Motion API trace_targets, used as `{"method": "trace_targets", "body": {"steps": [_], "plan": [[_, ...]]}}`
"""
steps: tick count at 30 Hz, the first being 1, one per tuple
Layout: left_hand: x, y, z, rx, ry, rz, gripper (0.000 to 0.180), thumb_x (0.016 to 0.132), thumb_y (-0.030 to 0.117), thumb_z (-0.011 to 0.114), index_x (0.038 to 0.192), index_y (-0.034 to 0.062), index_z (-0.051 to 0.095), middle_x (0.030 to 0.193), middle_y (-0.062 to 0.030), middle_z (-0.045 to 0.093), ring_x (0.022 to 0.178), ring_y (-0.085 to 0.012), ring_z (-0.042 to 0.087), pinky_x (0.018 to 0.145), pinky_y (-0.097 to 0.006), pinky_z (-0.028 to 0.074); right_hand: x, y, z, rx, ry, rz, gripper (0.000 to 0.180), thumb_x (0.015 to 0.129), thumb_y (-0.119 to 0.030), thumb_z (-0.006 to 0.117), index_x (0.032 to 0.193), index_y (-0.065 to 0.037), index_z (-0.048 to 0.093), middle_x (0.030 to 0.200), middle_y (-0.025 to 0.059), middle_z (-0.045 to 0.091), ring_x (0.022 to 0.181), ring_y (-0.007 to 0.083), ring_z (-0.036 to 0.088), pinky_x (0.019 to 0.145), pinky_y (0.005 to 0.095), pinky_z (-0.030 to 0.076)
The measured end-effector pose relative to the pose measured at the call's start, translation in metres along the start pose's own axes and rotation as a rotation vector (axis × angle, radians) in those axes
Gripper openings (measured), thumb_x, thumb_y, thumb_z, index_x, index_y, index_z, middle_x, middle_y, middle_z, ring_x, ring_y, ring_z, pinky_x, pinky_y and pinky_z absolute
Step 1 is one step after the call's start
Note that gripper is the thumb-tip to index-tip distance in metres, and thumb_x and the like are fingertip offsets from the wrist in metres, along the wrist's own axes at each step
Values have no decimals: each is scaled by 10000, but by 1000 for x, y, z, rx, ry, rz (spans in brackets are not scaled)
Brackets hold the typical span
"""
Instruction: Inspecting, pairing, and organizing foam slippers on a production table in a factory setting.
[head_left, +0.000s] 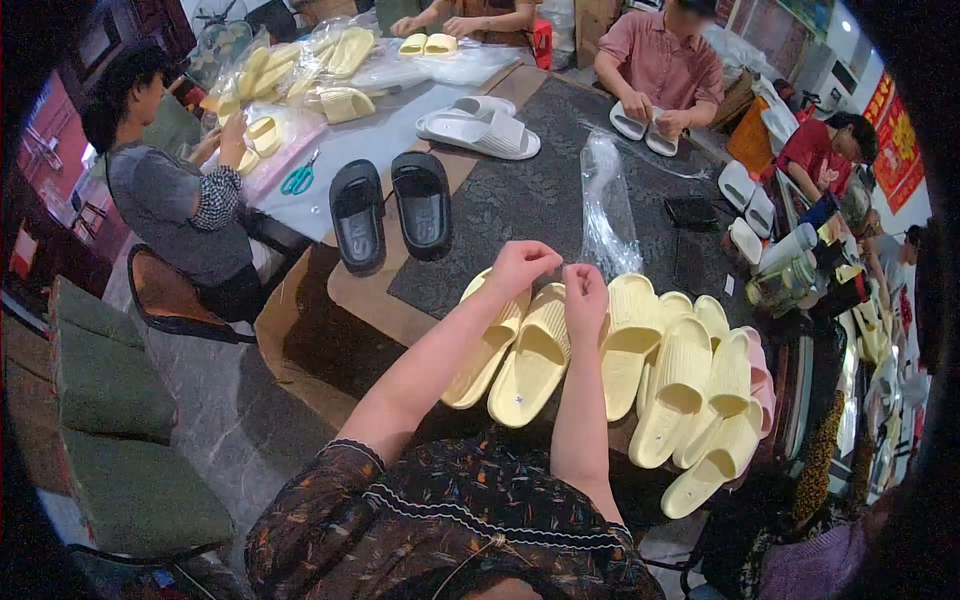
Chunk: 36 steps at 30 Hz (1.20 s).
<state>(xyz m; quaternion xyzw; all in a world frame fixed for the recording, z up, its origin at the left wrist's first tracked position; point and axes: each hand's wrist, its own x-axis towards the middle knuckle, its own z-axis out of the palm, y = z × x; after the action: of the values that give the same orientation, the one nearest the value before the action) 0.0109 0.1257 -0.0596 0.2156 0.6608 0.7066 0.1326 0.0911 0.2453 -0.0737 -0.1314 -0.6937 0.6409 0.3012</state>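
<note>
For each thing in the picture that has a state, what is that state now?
left hand: raised, fingers pinched, nothing visible in them
right hand: raised above the pale yellow slippers, fingers curled
pale yellow slippers: unpacked, lying loose
black slippers: side by side, soles down
clear plastic bag: empty, crumpled
scissors: lying flat

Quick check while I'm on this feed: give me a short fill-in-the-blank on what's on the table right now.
1. The left hand and right hand are raised over a pair of pale ____ slippers.
2. Beyond them on the table lies a pair of ____ slippers.
3. Farther back lies a pair of ____ slippers.
4. The teal scissors lie to the ____ of the dark pair.

Missing words: yellow; black; white; left
</note>
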Motion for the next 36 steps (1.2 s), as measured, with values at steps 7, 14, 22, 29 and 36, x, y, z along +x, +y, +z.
{"method": "trace_targets", "body": {"steps": [7, 14, 22, 29, 36], "plan": [[1, -2, 1, 50, 19, 52, 146, 824, 142, 671, 857, 2, 700, 711, -5, 648, 647, -61, 562, 592, -218, 447, 0, 2, -1, 23, -30, 19, 113, 869, -126, 644, 864, -19, 609, 649, -80, 456, 584, 10, 362, 520, 179, 291], [4, -6, 0, 34, 13, 33, 143, 813, 138, 678, 860, 4, 702, 725, -10, 664, 649, -62, 575, 593, -217, 447, 1, 3, -1, 17, -12, -34, 108, 861, -124, 657, 859, -25, 613, 655, -81, 458, 574, 8, 357, 506, 180, 285], [4, -4, -2, -11, -6, -36, 154, 813, 147, 688, 875, 8, 707, 738, -19, 667, 671, -66, 579, 607, -222, 455, 0, 3, 0, 34, -15, 3, 89, 867, -110, 649, 864, -27, 616, 662, -85, 462, 577, 4, 353, 504, 177, 278], [3, -5, 1, 67, -64, -11, 150, 816, 141, 681, 866, 2, 704, 720, -18, 663, 656, -70, 580, 617, -232, 462, -1, -1, 0, 60, 46, 0, 100, 869, -116, 650, 868, -23, 612, 667, -81, 465, 585, 5, 357, 511, 173, 281], [4, -2, 0, 66, 31, 36, 138, 806, 130, 683, 841, -2, 699, 704, -27, 664, 648, -79, 588, 604, -234, 457, 0, 1, 1, 41, -4, 0, 106, 870, -120, 646, 877, -20, 613, 658, -85, 456, 583, 2, 352, 507, 174, 278]]}}
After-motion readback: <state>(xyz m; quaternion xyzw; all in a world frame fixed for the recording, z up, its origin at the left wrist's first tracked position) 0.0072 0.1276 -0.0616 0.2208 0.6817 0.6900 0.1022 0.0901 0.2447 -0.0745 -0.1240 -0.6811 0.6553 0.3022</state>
